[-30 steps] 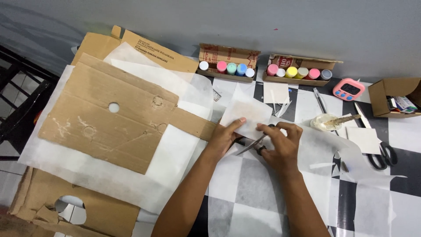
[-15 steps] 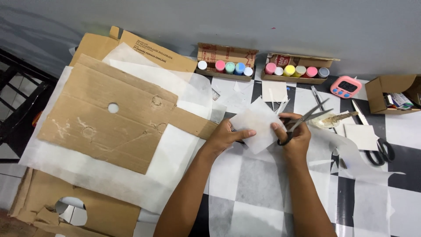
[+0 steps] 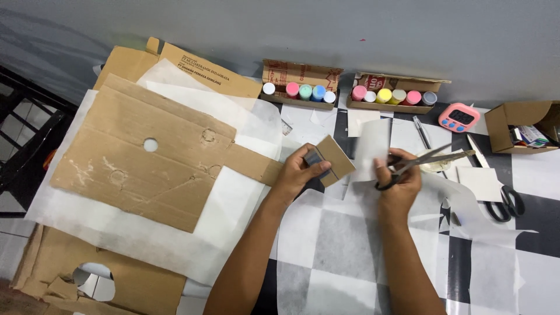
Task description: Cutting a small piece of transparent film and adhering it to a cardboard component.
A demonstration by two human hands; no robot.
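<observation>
A small cardboard piece (image 3: 330, 161) is gripped in the left hand (image 3: 301, 172), fingers clamped on its edge, held up just above the paper-covered table (image 3: 326, 256). A pair of scissors (image 3: 421, 164) is held in the right hand (image 3: 398, 182), fingers closed through the handles, blades slightly parted and pointed away to the right; a white paper strip (image 3: 371, 147) is seen just beside that hand, though whether it is pinched there cannot be told. Judged from this, a pause between cuts is in hand, the piece being checked. For a further cut, the blades would need to be turned back toward the cardboard and lined up on its edge. Paint pots (image 3: 298, 91) are lined up behind
</observation>
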